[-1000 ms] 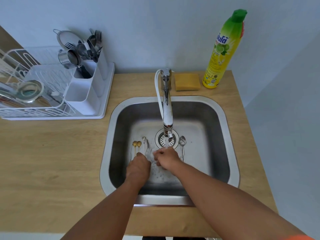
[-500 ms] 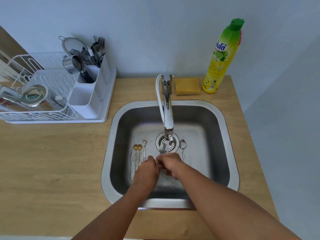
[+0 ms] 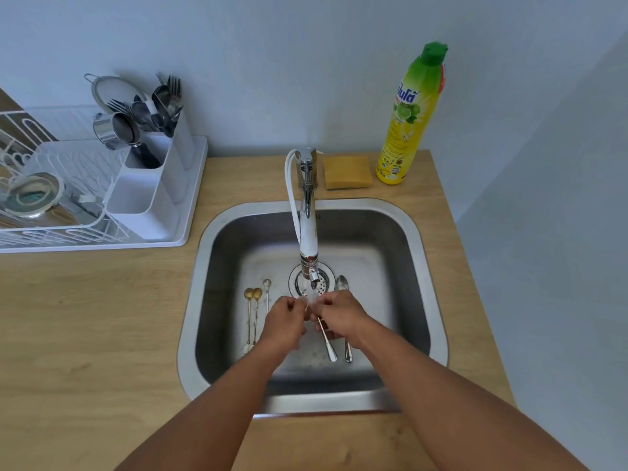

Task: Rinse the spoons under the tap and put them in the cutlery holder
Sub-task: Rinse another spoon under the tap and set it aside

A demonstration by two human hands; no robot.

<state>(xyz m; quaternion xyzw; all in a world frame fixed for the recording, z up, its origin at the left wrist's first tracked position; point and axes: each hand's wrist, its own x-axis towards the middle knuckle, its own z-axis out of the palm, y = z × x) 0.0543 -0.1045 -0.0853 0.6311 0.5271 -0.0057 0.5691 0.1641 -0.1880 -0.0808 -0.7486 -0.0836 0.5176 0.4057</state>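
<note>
Both hands meet under the running tap [image 3: 308,232] over the sink [image 3: 421,266]. My left hand [image 3: 283,322] and my right hand [image 3: 339,317] together pinch a silver spoon [image 3: 328,345]; its bowl is hidden in the water stream and its handle points toward me. On the sink floor lie two gold spoons [image 3: 252,311] and a small silver spoon [image 3: 267,290] at the left, and another silver spoon [image 3: 343,290] at the right, partly under my right hand. The white cutlery holder [image 3: 149,195] stands in the drying rack at the left, with forks and spoons in its far compartment.
A white dish rack [image 3: 68,229] with a metal cup [image 3: 115,130] and a lidded bowl sits on the wooden counter at the left. A yellow sponge [image 3: 346,172] and a dish-soap bottle [image 3: 411,120] stand behind the sink. A strainer covers the drain [image 3: 323,283].
Both hands lifted a silver spoon from the sink floor and brought it up under the tap's stream. The camera view shifted slightly downward.
</note>
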